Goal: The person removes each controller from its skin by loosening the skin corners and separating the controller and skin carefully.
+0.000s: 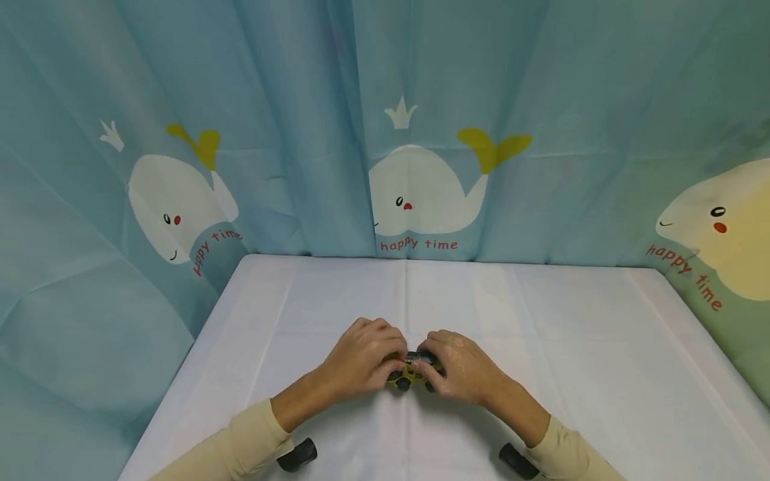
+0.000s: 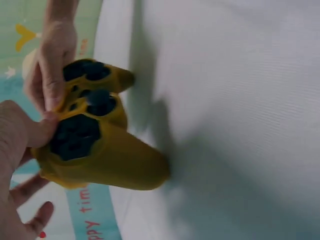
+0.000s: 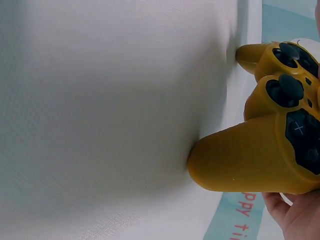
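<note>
Item: yellow plastic game controller with black buttons and thumbsticks [image 1: 410, 373], near middle of white-clothed table [image 1: 601, 374], handles resting down for support. Left hand [image 1: 363, 357] and right hand [image 1: 460, 367]: each grip curled round one side, thumbs on top.

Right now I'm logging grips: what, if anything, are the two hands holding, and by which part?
A yellow plastic game controller: the left hand grips its left handle end, the right hand its right handle end.
</note>
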Demonstrator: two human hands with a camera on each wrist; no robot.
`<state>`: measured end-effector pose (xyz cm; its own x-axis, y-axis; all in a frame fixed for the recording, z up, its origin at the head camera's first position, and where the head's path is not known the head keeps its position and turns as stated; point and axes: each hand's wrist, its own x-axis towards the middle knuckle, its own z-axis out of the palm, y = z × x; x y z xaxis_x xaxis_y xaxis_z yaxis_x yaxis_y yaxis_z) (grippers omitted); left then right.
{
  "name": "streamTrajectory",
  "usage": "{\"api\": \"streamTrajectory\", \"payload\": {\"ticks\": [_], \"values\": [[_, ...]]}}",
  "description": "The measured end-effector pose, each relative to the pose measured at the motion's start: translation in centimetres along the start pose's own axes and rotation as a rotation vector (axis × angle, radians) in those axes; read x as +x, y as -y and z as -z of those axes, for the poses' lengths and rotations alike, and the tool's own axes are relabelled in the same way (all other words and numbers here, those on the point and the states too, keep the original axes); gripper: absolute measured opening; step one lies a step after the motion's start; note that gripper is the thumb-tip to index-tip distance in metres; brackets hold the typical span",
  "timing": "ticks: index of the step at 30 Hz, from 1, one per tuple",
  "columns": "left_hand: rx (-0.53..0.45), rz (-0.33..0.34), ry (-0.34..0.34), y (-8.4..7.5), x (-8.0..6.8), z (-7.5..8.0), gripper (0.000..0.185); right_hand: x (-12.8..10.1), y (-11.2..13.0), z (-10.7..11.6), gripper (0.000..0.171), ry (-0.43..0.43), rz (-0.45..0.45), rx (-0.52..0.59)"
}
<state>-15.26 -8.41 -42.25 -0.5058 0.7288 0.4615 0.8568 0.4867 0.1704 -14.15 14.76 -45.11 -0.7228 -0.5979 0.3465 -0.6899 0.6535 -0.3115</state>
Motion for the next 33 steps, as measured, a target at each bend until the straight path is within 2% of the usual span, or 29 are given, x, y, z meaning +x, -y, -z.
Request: {"api": "streamTrajectory", "payload": {"ticks": [3,9,14,16,19,21,23,29,33], "values": [[-0.013,-0.024,-0.083,0.1,-0.5,-0.7,0.012,-0.1,0.0,-0.1,0.025,-0.006,-0.001,-0.009],[-0.042,-0.098,-0.3,0.6,-1.3,-2.1,0.008,0.0,-0.1,-0.1,0.026,-0.018,0.01,-0.015],[-0.089,-0.116,-0.415,0.8,-1.8,-2.7,0.007,0.0,-0.1,-0.1,0.025,-0.028,0.023,-0.036],[-0.028,-0.146,-0.453,0.8,-2.1,-2.8,0.012,-0.1,0.0,-0.1,0.025,-0.031,0.017,-0.042],[0.136,-0.196,-0.506,1.1,-2.3,-2.9,0.019,-0.1,0.1,0.0,0.023,-0.04,0.002,-0.026],[0.251,-0.228,-0.535,1.5,-2.4,-2.8,0.025,-0.1,0.1,0.1,0.023,-0.04,-0.006,-0.01],[0.316,-0.256,-0.543,1.8,-2.5,-2.7,0.029,-0.1,0.1,0.2,0.023,-0.034,-0.012,0.0],[0.413,-0.326,-0.53,2.4,-3.1,-2.6,0.034,-0.1,0.0,0.0,0.024,-0.015,-0.023,0.013],[0.428,-0.322,-0.515,2.5,-3.7,-2.6,0.036,-0.2,0.1,-0.2,0.024,-0.016,-0.03,0.022]]}}
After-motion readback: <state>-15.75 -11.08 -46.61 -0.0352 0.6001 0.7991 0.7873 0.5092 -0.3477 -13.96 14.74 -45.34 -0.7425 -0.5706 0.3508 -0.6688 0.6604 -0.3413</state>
